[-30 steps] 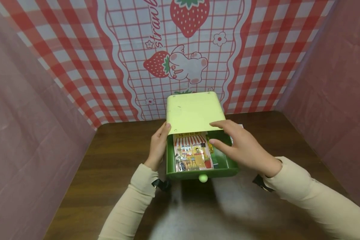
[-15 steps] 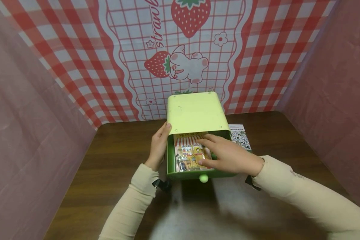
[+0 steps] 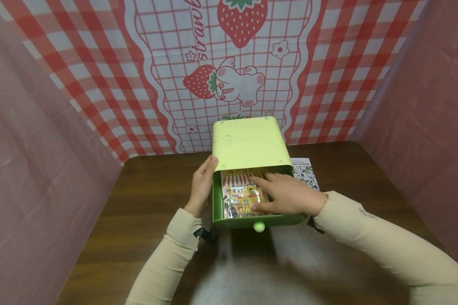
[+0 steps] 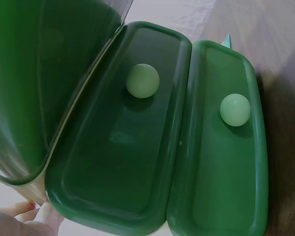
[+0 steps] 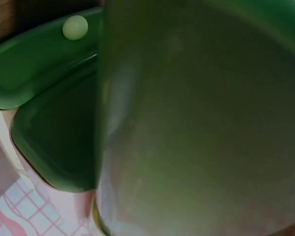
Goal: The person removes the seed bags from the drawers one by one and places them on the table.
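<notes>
A drawer cabinet with a pale yellow-green top (image 3: 249, 144) stands on the table, its green top drawer (image 3: 236, 223) pulled out. In that drawer lies a packet (image 3: 236, 195) printed with a striped awning and a shop scene. My left hand (image 3: 201, 186) rests against the cabinet's left side, thumb at the top front corner; its fingers (image 4: 26, 219) touch the side wall in the left wrist view. My right hand (image 3: 286, 192) reaches into the open drawer, fingers extended over the packet's right part. Whether the fingertips touch it is unclear, and the drawer's right side is hidden.
Two lower drawers, one with a round knob (image 4: 143, 80), are closed. A card printed with white flowers (image 3: 305, 173) lies right of the cabinet on the brown table (image 3: 137, 220). A red-checked strawberry cloth (image 3: 156, 63) hangs behind, with pink cloth (image 3: 416, 106) at the sides.
My right hand has moved left and down from above the drawer's right side into it, over the packet. The flower card came into fuller view. My left hand has stayed put.
</notes>
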Demonstrator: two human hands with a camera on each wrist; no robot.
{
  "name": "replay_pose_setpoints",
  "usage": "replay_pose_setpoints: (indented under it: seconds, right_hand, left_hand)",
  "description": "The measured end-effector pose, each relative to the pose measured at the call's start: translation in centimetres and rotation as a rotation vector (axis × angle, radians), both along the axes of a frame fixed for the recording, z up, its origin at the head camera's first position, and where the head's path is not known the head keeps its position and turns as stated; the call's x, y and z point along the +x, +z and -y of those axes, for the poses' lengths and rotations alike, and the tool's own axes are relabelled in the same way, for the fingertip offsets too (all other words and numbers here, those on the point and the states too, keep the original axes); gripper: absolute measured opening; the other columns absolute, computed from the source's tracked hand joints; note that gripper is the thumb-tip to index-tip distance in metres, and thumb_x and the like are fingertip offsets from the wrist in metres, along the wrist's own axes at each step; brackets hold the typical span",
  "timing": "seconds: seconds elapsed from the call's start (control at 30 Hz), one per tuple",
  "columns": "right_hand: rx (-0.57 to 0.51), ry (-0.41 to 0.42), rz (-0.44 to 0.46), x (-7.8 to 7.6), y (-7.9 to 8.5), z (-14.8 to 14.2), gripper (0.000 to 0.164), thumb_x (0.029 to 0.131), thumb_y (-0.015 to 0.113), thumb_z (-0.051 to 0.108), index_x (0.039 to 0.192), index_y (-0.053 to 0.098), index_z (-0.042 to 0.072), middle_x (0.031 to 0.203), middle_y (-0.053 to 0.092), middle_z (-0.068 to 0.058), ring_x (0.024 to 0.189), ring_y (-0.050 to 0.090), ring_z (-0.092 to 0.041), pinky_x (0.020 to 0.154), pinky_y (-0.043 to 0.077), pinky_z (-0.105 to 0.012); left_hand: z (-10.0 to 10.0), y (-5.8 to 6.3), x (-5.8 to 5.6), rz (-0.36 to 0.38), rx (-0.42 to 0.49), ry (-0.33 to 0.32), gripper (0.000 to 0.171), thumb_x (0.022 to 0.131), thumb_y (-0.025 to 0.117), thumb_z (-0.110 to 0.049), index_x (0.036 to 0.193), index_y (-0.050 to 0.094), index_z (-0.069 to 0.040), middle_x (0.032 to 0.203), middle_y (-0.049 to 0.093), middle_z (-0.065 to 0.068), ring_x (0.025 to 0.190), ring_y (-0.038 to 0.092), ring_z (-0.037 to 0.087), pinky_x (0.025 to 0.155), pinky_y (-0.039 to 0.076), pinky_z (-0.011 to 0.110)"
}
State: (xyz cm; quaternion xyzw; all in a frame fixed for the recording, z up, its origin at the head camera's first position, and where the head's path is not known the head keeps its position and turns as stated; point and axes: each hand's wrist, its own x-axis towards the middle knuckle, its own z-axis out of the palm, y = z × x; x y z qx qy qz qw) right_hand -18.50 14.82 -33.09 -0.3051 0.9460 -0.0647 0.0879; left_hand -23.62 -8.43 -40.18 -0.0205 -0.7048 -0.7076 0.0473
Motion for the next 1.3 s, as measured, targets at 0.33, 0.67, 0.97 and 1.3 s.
replay_pose_setpoints:
  seconds: [0.33,0.67,0.97,1.3]
  right_hand:
    - [-0.019,-0.007,0.094,-0.18,-0.38,0.09,0.089,0.086,0.061,0.065,0.155,0.031,0.017,0.119,0.061,-0.011,0.122,0.055,-0.033,0.103,0.046,-0.054]
    - [-0.112,-0.002,0.077,-0.43,-0.67,0.29,0.081,0.086,0.071,0.049,0.151,0.038,0.014,0.089,0.054,0.001,0.075,0.050,-0.013,0.066,0.042,-0.032]
    - [-0.104,-0.004,0.080,-0.39,-0.81,0.25,0.079,0.086,0.071,0.048,0.151,0.039,0.015,0.091,0.055,0.001,0.076,0.050,-0.012,0.068,0.043,-0.033]
    - [-0.191,0.001,0.137,-0.48,-0.82,0.44,0.077,0.086,0.073,0.044,0.150,0.040,0.017,0.103,0.055,-0.003,0.080,0.054,-0.014,0.069,0.044,-0.033]
  left_hand:
    - [0.03,0.12,0.04,0.016,0.004,-0.013,0.063,0.100,0.050,-0.048,0.150,0.039,-0.013,0.157,0.037,0.003,0.148,0.029,0.022,0.124,0.021,0.041]
    - [0.08,-0.01,-0.06,0.022,0.002,-0.023,0.061,0.101,0.049,-0.044,0.151,0.036,-0.011,0.158,0.034,0.004,0.148,0.028,0.022,0.124,0.022,0.039]
    - [-0.09,0.09,0.15,0.006,0.004,-0.005,0.065,0.098,0.052,-0.052,0.149,0.041,-0.013,0.156,0.039,0.002,0.147,0.031,0.021,0.123,0.023,0.040]
    - [-0.02,0.03,0.02,0.002,-0.004,-0.003,0.067,0.097,0.051,-0.054,0.150,0.040,-0.013,0.157,0.038,0.001,0.147,0.031,0.021,0.123,0.024,0.041]
